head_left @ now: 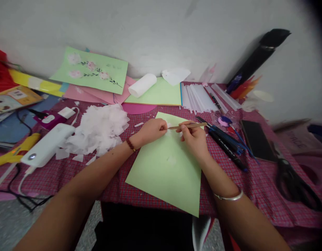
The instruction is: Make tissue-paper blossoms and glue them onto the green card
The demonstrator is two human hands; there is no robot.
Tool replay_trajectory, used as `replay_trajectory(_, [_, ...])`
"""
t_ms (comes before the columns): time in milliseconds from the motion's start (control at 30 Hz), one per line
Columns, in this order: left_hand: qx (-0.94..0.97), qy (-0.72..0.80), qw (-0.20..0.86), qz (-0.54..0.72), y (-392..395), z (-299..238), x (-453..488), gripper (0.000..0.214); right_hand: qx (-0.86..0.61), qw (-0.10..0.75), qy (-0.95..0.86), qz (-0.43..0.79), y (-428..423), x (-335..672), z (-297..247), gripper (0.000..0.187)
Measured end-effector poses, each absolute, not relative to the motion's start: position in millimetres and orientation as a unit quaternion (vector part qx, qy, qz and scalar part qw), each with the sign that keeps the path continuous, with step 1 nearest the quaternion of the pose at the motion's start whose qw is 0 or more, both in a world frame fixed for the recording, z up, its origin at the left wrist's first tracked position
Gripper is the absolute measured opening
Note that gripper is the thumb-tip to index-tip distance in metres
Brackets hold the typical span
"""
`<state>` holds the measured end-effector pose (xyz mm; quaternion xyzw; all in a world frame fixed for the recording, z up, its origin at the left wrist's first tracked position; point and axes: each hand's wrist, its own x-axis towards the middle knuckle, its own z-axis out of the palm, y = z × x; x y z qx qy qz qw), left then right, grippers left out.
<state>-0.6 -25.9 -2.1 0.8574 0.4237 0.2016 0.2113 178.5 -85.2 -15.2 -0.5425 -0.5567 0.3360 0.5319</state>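
Note:
A light green paper sheet (pixel 166 170) lies on the red checked tablecloth (pixel 119 188) in front of me. My right hand (pixel 193 137) is closed around a thin wooden stick (pixel 188 126) that points left over the sheet's top edge. My left hand (pixel 152 130) is curled beside the stick's tip, fingers pinched on a small white piece of tissue (pixel 169 124) that I can barely make out. A heap of white tissue scraps (pixel 98 129) sits just left of my left hand.
A white power bank (pixel 47 144), yellow glue gun (pixel 16 151), finished green flower card (pixel 91 69), white roll (pixel 142 85), coloured paper, white strips (pixel 199 97), pens (pixel 226 143), a black phone (pixel 256 139) and black scissors (pixel 294 183) surround the sheet. A wall stands behind.

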Motion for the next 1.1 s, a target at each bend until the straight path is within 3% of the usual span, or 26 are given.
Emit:
replay_trajectory(233, [0.853, 0.444, 0.191, 0.194, -22, -4, 0, 0.014, -0.534, 0.557, -0.545, 0.328, -91, 181, -10, 0.019])
replay_trajectory(533, [0.818, 0.446, 0.274, 0.238, -16, -14, -1, 0.009, -0.532, 0.496, -0.610, 0.313, -89, 177, -23, 0.020])
replay_trajectory(667, [0.784, 0.430, 0.363, 0.262, -8, -19, -9, 0.009, -0.529, 0.449, -0.679, 0.238, -95, 178, -28, 0.019])
replay_trajectory(900, [0.752, 0.414, 0.420, 0.295, -8, -22, -16, 0.008, -0.503, 0.342, -0.788, 0.098, -104, 177, -28, 0.021])
replay_trajectory(1000, [0.713, 0.403, 0.469, 0.331, -11, -23, -19, 0.011, -0.517, 0.375, -0.756, 0.145, -102, 178, -29, 0.019])
replay_trajectory(1100, [0.671, 0.411, 0.488, 0.378, -15, -18, -27, 0.017, -0.539, 0.476, -0.646, 0.256, -98, 181, -28, 0.020])
